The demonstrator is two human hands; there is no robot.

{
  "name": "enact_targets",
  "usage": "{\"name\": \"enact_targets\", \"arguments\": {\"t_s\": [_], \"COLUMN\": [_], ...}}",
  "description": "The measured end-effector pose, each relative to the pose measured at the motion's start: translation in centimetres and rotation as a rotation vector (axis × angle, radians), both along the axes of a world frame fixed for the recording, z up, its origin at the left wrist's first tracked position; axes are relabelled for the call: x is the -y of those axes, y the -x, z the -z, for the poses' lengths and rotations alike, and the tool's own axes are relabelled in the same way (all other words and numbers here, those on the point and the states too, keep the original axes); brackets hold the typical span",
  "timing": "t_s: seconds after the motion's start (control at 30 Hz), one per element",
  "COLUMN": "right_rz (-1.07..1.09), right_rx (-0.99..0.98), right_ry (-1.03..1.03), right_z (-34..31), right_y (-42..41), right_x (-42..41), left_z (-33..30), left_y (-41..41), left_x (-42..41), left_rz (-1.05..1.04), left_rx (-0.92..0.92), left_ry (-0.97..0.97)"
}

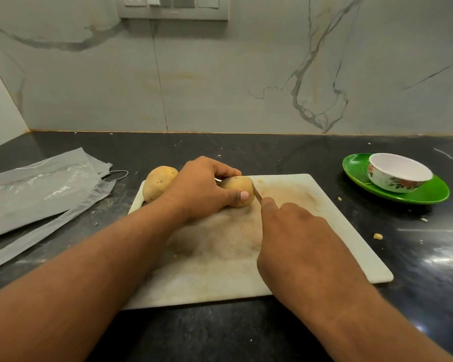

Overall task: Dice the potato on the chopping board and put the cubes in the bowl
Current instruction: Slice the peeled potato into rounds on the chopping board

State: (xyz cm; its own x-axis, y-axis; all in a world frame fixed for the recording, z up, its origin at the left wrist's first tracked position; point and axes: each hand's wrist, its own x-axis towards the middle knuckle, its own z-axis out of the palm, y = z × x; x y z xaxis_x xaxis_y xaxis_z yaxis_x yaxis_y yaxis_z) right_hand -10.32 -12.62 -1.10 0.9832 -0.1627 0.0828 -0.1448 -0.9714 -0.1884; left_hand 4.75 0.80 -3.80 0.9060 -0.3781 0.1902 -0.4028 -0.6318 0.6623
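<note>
A white chopping board [324, 231] lies on the dark counter. My left hand [199, 189] grips a whole, unpeeled potato [237, 185] on the board, thumb in front and fingers over its top. My right hand [293, 239] holds a knife [257, 195], index finger laid along it; the blade sits against the potato's right end and the handle is hidden in my fist. A second whole potato [157, 181] rests at the board's far left corner, behind my left hand. The white floral bowl [398, 176] stands empty at the right.
The bowl sits on a green plate [434, 193] at the counter's right. Grey plastic bags [37, 194] and a face mask [115, 176] lie at the left. Small scraps [378, 236] dot the counter right of the board. A marble wall rises behind.
</note>
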Motion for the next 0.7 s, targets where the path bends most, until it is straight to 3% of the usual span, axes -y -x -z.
{"name": "enact_targets", "arguments": {"t_s": [0.33, 0.7], "right_rz": [-0.034, -0.011], "right_rx": [0.035, 0.001], "right_ry": [-0.092, -0.123], "right_z": [0.7, 1.2], "right_y": [-2.1, 1.9], "right_x": [0.0, 0.7], "left_z": [0.2, 0.6], "left_y": [0.1, 0.9], "left_x": [-0.1, 0.2], "left_rz": [-0.002, 0.024], "left_rx": [0.048, 0.030], "left_ry": [0.002, 0.033]}}
